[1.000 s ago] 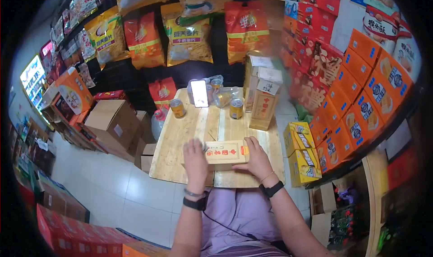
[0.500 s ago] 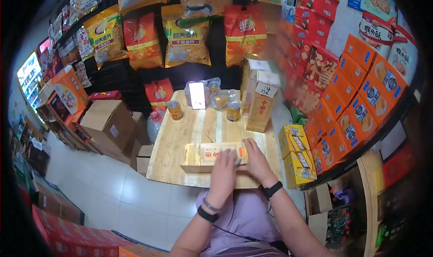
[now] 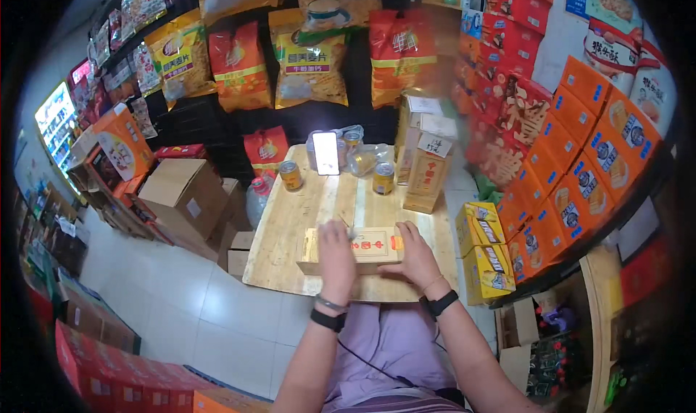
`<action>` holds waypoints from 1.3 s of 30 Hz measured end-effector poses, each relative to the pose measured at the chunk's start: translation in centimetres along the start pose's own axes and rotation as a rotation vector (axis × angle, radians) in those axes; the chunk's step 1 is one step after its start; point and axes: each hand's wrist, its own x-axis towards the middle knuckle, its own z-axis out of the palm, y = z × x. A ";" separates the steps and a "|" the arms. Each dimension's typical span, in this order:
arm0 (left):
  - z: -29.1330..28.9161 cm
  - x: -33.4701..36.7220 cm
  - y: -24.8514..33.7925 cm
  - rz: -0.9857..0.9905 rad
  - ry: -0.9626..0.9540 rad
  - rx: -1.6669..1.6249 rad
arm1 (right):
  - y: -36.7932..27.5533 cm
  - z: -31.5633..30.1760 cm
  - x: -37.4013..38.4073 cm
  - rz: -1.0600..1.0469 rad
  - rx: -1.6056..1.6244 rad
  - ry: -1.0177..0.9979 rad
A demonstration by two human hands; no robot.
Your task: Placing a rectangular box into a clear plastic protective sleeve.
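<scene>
At centre frame I see the tan carton lying flat on the wooden table. My left hand presses flat on top; my right hand grips its right end.

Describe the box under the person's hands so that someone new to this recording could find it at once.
Start at the light wooden table in the middle of the shop. At its near edge a long tan carton lies flat, the left hand on top and the right hand at its right end. Unlike the tall cartons standing upright at the far right, it lies on its side.
</scene>
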 end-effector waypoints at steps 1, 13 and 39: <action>0.3 0.2 1.5 0.037 -0.011 -0.031 | 0.1 0.0 0.0 -0.012 -0.001 0.005; -4.5 -3.4 3.5 0.136 -0.105 -0.304 | 0.3 0.1 -0.1 -0.020 -0.022 -0.013; -2.4 -2.6 5.2 0.191 -0.157 -0.378 | 1.3 0.5 -0.3 -0.019 -0.051 -0.011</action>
